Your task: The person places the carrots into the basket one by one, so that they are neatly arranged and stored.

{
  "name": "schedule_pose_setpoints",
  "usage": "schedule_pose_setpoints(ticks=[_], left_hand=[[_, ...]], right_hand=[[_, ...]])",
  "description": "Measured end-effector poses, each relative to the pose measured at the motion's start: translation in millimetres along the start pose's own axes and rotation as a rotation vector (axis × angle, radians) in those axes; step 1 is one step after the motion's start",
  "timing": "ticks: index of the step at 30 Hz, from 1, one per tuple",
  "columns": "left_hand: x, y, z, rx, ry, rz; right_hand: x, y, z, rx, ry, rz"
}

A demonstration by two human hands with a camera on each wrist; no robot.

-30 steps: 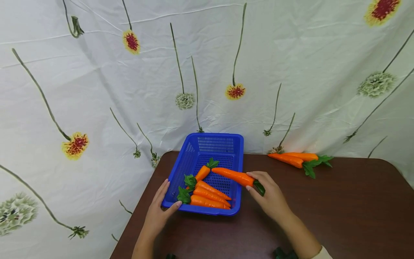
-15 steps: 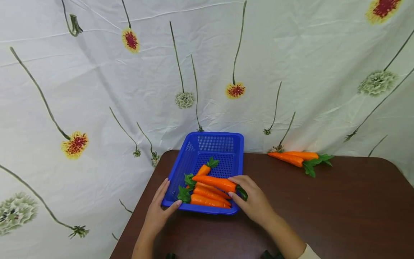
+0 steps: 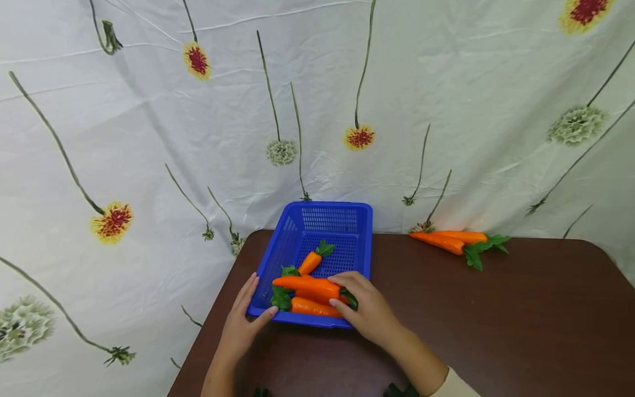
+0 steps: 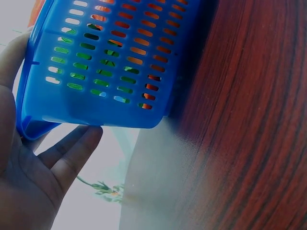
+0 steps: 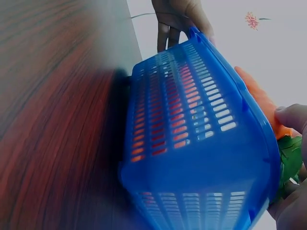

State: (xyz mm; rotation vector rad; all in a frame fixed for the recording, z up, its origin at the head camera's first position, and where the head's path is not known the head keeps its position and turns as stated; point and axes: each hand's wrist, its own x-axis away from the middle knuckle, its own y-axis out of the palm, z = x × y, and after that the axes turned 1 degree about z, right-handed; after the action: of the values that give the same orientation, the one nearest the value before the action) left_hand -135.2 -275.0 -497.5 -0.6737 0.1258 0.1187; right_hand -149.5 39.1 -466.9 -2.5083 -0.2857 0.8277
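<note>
The fingers of my right hand [image 3: 366, 310] pinch a carrot [image 3: 306, 284] over the blue plastic basket [image 3: 329, 219], lower centre — my left hand [image 3: 241, 325] presses, fingers spread, at its lower-left corner.

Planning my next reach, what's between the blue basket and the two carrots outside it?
The head view shows bare tabletop between basket and carrots.

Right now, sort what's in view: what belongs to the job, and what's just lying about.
In the job:
right hand, pinching a glossy orange carrot
left hand, touching the blue perforated plastic basket
leafy orange carrots inside it
probably two orange carrots outside it

Merely around:
dark brown table
white floral cloth
</note>
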Motion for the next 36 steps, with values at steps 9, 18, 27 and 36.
schedule_pose_setpoints(ticks=[9,18,27,36], left_hand=[[0.3,1.4,-0.8,0.003,-0.001,-0.002],[0.7,0.1,-1.0,-0.003,-0.017,-0.007],[0.8,0.3,-0.6,-0.02,0.0,-0.001],[1.6,-0.5,1.8,-0.016,0.017,0.004]], right_hand=[[-5.2,12.8,-4.3,0.017,0.005,-0.031],[-5.0,18.6,-1.2,0.1,-0.079,0.01],[-5.3,18.8,-1.2,0.147,-0.032,-0.027],[-5.0,18.1,-2.4,0.154,0.015,-0.044]])
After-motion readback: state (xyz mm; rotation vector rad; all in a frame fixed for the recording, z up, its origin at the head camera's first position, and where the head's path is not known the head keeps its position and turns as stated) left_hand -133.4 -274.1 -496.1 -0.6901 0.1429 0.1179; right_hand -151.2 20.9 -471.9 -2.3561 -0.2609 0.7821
